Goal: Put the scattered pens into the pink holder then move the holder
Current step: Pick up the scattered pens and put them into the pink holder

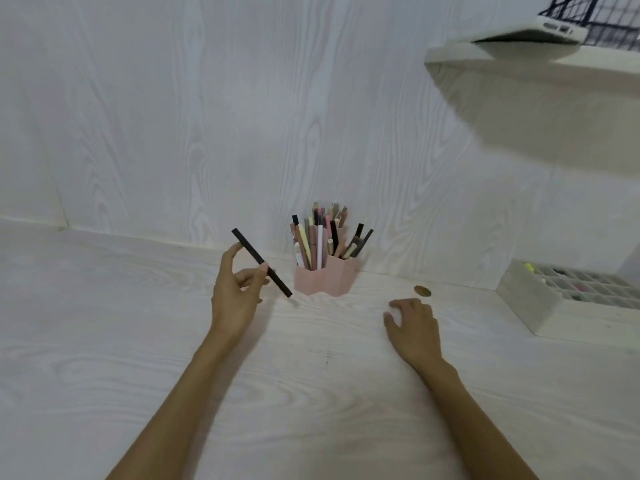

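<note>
- Fingers of the left hand pinch a black pen near its middle. The pen is tilted, with its top end pointing up and away and its low end close to the desk.
- I think the pen is held in the air like this so it can be tipped up and dropped into the holder next.
- Just to the right of that pen stands the pink holder. It sits at the back of the desk, close to the wall, so it does not get in the way of the hands.
- Lots of pens already stand in the holder. They are pink, cream, white and black, and a few lean out to the right. It looks quite full.
- I see no other pens lying loose on the desk, so this one may be the last.
- The right hand rests on the desk with its fingers spread a little. It holds nothing.
- A small round brown thing lies just past those fingers. I cannot tell what it is.
- Far to the right is a white tray with many little boxes in it. Small colored things sit inside, too blurry to name.
</note>
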The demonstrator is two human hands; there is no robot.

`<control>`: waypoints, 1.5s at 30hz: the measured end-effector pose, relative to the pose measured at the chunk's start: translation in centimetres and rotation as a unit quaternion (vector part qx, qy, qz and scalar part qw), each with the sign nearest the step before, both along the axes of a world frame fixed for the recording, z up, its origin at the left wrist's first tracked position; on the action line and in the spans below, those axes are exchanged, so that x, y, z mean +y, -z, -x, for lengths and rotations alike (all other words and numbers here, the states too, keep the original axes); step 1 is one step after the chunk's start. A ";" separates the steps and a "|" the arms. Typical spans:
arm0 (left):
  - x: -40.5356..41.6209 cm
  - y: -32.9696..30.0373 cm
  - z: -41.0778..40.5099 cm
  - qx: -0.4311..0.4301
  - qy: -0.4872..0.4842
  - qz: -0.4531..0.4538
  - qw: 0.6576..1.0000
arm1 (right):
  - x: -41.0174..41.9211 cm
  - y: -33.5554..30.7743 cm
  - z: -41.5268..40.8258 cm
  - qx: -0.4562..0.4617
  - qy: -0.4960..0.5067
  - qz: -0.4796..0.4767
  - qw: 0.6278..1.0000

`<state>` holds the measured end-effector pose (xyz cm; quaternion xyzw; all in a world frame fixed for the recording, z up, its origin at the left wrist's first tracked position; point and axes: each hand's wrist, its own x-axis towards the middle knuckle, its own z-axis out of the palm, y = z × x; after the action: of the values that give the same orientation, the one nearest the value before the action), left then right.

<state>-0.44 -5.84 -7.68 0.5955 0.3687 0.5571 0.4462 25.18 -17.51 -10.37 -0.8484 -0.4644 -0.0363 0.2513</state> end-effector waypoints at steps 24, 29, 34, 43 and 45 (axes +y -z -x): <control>3.9 -10.6 -13.5 0.454 0.060 -0.229 0.859 | -0.3 0.2 -0.6 0.068 -0.027 -0.086 0.994; 3.5 -10.1 -14.0 0.429 0.019 -0.135 0.893 | -0.2 0.4 -0.8 0.072 -0.025 -0.089 0.993; 3.3 -10.6 -13.7 0.453 -0.039 -0.135 0.880 | 0.0 0.5 -0.9 0.072 -0.025 -0.093 0.993; 3.2 -10.4 -14.0 0.458 -0.098 -0.326 0.822 | -0.1 0.6 -0.9 0.067 -0.025 -0.097 0.993; 3.3 -9.3 -13.8 0.505 -0.108 -0.348 0.783 | -0.1 0.6 -0.9 0.068 -0.025 -0.098 0.993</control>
<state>13.33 -2.52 1.64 0.8629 0.3841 0.3115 -0.1041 26.06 -17.62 -10.97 -0.8086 -0.4612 -0.0174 0.3648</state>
